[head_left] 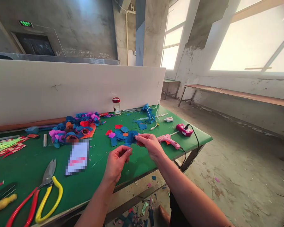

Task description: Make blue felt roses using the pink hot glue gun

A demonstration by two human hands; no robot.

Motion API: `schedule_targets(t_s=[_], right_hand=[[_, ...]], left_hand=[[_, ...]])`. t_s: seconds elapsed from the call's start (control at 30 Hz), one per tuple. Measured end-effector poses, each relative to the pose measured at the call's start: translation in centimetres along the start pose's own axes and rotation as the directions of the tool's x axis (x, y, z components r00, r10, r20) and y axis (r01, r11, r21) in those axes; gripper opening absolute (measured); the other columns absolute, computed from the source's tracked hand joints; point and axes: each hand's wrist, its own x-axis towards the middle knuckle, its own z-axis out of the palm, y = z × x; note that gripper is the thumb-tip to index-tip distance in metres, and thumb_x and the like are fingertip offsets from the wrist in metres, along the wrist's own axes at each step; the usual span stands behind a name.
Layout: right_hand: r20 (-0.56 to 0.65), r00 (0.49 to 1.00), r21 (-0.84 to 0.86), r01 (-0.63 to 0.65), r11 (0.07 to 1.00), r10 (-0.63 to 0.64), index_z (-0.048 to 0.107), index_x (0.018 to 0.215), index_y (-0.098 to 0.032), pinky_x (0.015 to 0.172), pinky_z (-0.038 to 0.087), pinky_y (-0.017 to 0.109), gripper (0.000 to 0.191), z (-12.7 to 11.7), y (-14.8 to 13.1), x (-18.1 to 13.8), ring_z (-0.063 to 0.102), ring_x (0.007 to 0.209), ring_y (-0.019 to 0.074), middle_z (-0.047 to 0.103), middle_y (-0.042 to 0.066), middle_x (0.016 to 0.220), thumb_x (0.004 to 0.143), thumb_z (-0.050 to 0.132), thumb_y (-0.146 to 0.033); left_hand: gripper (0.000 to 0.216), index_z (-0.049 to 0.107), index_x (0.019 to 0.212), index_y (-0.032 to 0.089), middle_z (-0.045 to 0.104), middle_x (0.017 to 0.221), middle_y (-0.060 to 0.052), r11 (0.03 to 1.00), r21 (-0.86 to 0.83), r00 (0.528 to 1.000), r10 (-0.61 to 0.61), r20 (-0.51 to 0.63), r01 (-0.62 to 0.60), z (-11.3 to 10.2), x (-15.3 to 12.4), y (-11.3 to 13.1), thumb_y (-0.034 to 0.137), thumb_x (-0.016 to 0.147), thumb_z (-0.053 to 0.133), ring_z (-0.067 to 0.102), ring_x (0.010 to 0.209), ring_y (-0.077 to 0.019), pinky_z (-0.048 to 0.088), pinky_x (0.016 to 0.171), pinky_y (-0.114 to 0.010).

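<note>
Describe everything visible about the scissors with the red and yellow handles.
The scissors have pointed grey metal blades that look shut, and two smooth, plastic-looking looped handles, one red, one yellow. They lie on the green tabletop, close to its near edge, tips pointing toward the far side. The bottom of the picture cuts off the red loop. Neither hand touches them.

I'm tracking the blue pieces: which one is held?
The blue piece pinched by the right hand; the loose blue pieces nearby lie on the green table.
</note>
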Motion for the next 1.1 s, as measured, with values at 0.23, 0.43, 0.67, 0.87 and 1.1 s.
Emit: schedule_targets(t_s=[0.23, 0.43, 0.67, 0.87, 1.1], right_hand=[[0.028, 1.000, 0.015, -0.009, 1.000, 0.009, 0.068, 0.062, -0.015, 0.060, 0.035, 0.026, 0.030, 0.0, 0.4, 0.2, 0.046, 0.054, 0.0102, 0.057, -0.002, 0.054, 0.061, 0.075, -0.044], [0.045, 0.999, 0.037, -0.007, 0.999, 0.006, 0.067, 0.068, -0.016, 0.059, 0.035, 0.025, 0.031, 0.3, 0.2, -0.2, 0.047, 0.057, 0.0105, 0.055, -0.002, 0.059, 0.066, 0.072, -0.047], [0.051, 0.998, 0.034, -0.043, 0.998, 0.041, 0.062, 0.062, -0.017, 0.063, 0.037, 0.025, 0.039, 0.5, 0.2, -0.2, 0.050, 0.063, 0.0122, 0.054, -0.001, 0.062, 0.066, 0.070, -0.054], [0.153, 0.988, 0.068, -0.007, 0.998, -0.003, 0.067, 0.077, -0.017, 0.068, 0.041, 0.024, 0.029, 1.0, 0.7, -0.8, 0.054, 0.069, 0.0122, 0.062, 0.000, 0.074, 0.064, 0.076, -0.042], [0.167, 0.984, 0.229, 0.023, 0.973, -0.062, 0.069, 0.087, -0.019, 0.078, 0.046, 0.027, 0.034, 2.0, 2.0, -1.2, 0.064, 0.079, 0.0157, 0.071, 0.002, 0.084, 0.058, 0.083, -0.032]], left_hand=[[0.026, 0.068, 0.070, 0.017, 0.058, 0.060, 0.002, 1.000, -0.030, 1.000, 0.002, 0.004, -0.002, -0.1, 0.2, -0.6, 0.041, 0.066, 0.077, 0.042, 0.052, -0.0089, 0.033, 0.050, -0.022], [0.024, 0.068, 0.070, 0.017, 0.058, 0.060, 0.002, 0.999, -0.053, 1.000, -0.001, 0.002, 0.001, -0.1, 0.2, -0.5, 0.039, 0.066, 0.077, 0.042, 0.051, -0.0086, 0.034, 0.050, -0.022], [0.021, 0.068, 0.071, 0.016, 0.056, 0.060, 0.002, 0.998, -0.064, 1.000, 0.015, -0.007, -0.016, -0.2, 0.3, -0.8, 0.036, 0.070, 0.075, 0.042, 0.052, -0.0085, 0.034, 0.050, -0.021], [0.020, 0.068, 0.071, 0.017, 0.056, 0.059, 0.002, 0.997, -0.076, 0.999, 0.025, -0.040, -0.028, -0.2, 0.4, -0.8, 0.036, 0.069, 0.075, 0.044, 0.052, -0.0087, 0.035, 0.050, -0.021], [0.024, 0.067, 0.067, 0.016, 0.057, 0.058, 0.002, 0.993, -0.110, 0.999, 0.026, -0.046, -0.031, -0.1, 0.3, -1.3, 0.038, 0.068, 0.075, 0.044, 0.051, -0.0086, 0.035, 0.049, -0.021]])
